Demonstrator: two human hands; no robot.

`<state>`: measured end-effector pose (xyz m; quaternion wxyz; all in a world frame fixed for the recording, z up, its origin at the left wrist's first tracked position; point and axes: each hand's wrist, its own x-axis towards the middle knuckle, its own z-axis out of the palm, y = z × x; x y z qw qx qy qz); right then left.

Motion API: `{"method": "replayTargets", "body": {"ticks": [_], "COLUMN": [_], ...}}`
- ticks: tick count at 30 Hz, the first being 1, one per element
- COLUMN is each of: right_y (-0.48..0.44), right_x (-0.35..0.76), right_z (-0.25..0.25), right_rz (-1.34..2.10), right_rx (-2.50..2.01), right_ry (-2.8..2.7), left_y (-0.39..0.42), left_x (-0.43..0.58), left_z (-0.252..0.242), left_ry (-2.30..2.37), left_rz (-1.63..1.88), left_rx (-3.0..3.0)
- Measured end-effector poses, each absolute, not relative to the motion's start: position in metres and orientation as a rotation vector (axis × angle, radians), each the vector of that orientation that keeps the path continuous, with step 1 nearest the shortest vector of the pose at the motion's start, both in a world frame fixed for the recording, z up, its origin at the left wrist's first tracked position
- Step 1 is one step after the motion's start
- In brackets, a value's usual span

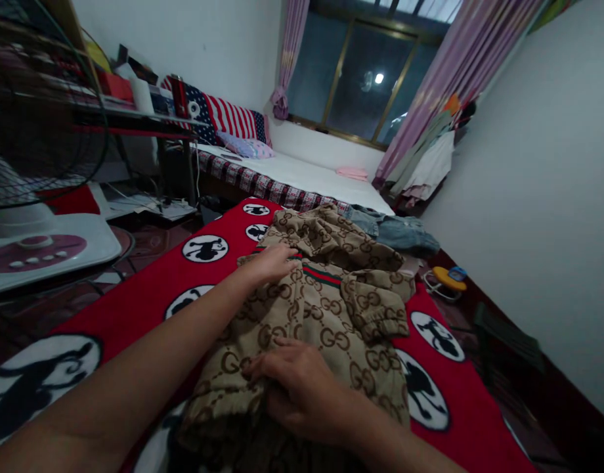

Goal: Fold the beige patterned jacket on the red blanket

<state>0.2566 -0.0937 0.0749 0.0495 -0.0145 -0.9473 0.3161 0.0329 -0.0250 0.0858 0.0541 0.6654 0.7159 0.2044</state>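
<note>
Left hand (pixel 272 263) is lying flat and open on one brown garment (pixel 331 309); right hand (pixel 295 387) is curling onto it, grip unclear; one pair of jeans (pixel 395 231) is lying behind.

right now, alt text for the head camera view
A person's left hand lies flat near the green-and-red stripe of a tan monogram-print garment, the right hand on its near end. It lies on a red blanket with black-and-white cartoon circles; jeans lie beyond.
</note>
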Motion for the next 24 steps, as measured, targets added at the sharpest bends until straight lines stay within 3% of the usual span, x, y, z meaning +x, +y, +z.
{"method": "replayTargets", "body": {"ticks": [3,7,9,16,20,24], "right_y": [-0.100,-0.072,-0.030,0.168,0.212,0.215], "right_x": [0.258,0.268,0.277,0.318,0.331,0.340], "right_z": [0.073,0.080,0.087,0.095,0.090,0.102], "right_rz": [1.091,1.305,1.147,0.070,-0.158,-0.173], "right_rx": [-0.058,-0.238,-0.427,-1.084,-1.337,-1.424], "right_ry": [-2.809,-2.535,-2.342,-2.010,-2.066,-2.087], "left_y": [-0.018,-0.020,-0.021,-0.019,-0.020,-0.021], "left_x": [0.054,0.063,0.062,0.060,0.061,0.061], "left_z": [0.063,0.018,0.006,0.008,0.007,0.006], "left_ry": [2.359,2.433,2.419,2.459,2.459,2.453], "left_rz": [0.708,0.573,0.569,0.576,0.621,0.654], "left_rx": [1.939,2.022,2.065,2.060,2.065,2.057]}}
